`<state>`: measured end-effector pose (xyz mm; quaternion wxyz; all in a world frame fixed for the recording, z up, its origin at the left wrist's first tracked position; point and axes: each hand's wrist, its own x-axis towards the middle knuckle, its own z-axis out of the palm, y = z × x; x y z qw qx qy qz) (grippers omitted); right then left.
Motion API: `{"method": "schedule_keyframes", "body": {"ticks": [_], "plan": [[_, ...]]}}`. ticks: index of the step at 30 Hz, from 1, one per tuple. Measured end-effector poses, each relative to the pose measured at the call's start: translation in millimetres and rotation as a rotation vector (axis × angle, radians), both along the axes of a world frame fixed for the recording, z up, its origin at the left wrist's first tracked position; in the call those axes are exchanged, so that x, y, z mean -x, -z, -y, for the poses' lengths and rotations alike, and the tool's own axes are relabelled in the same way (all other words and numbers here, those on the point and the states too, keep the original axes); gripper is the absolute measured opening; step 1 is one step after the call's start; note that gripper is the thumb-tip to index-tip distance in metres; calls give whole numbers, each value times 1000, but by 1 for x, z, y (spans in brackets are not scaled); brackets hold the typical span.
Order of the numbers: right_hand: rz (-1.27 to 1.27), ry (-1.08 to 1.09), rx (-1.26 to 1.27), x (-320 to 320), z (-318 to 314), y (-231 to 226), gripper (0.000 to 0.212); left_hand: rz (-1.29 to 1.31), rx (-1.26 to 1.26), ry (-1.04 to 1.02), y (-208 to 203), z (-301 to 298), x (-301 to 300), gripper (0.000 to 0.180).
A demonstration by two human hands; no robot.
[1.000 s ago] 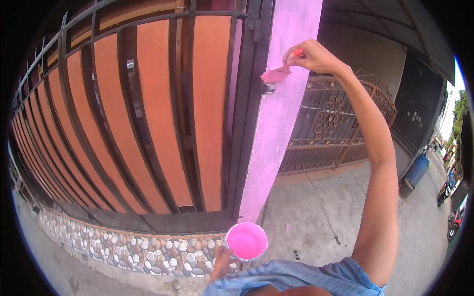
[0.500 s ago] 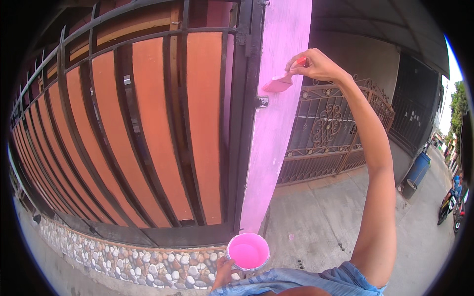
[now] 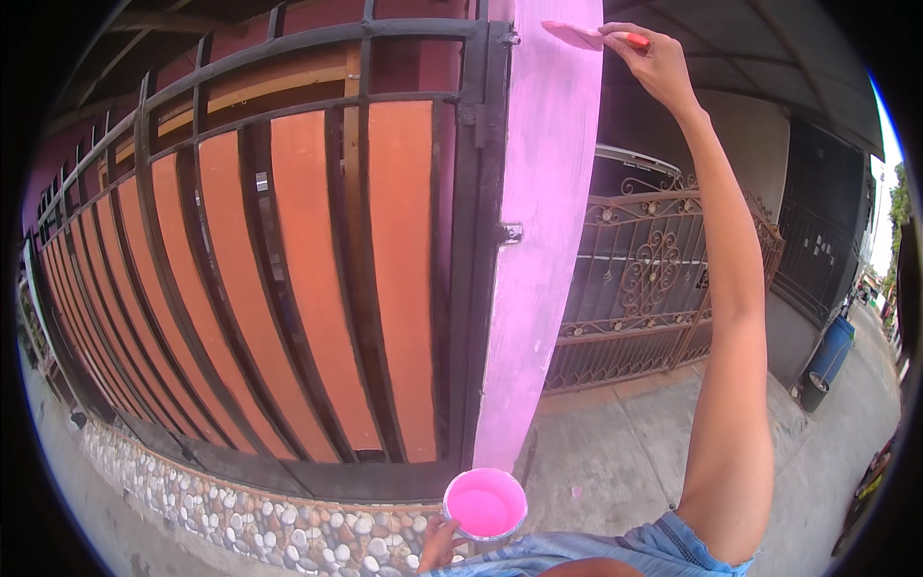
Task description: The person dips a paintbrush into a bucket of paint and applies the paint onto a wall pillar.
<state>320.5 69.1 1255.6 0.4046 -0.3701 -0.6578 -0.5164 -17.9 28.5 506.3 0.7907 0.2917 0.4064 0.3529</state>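
Note:
High up in the picture, my right hand (image 3: 656,63) grips the red handle of a paintbrush (image 3: 575,37). Its pink-coated bristles lie against the upper part of a pink-painted pillar (image 3: 543,192), whose coat looks streaky. At the bottom, my left hand (image 3: 441,541) is closed on the rim of a small bucket (image 3: 499,471). Bright pink paint (image 3: 481,512) lies inside it. The bucket is held upright near the pillar's foot.
A black metal gate with orange slats (image 3: 401,279) runs along the left, meeting the pillar. A metal latch piece (image 3: 510,233) juts from the pillar's edge. Pebbled stone (image 3: 317,524) edges the ground. Behind stand an ornate brown gate (image 3: 654,274) and a blue barrel (image 3: 833,348).
My right hand has moved up with the paintbrush, from above the latch piece to the pillar's upper part. The view has tilted upward a little. My left hand still holds the bucket.

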Motion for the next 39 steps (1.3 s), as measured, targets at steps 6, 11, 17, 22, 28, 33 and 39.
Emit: {"method": "schedule_keyframes", "body": {"ticks": [6,11,17,22,28,33,39], "plan": [[-5,22,1046,10,2,79,30,-16,7,8,-56,11,-12,31],[-48,-43,1155,-23,-30,96,37,-10,-25,-100,-60,26,-42,25],[42,-104,907,-29,-49,44,36,8,48,-196,-43,50,-68,22],[-97,-219,725,3,20,-2,20,11,70,-200,-75,59,-82,18],[19,-83,1245,-9,-12,95,34,30,61,-71,-61,23,-78,18],[-18,69,1202,-20,-37,130,24,-15,32,103,-42,-25,-62,30],[70,27,734,-48,-23,34,23,-103,15,196,-62,-65,-43,31]]}}
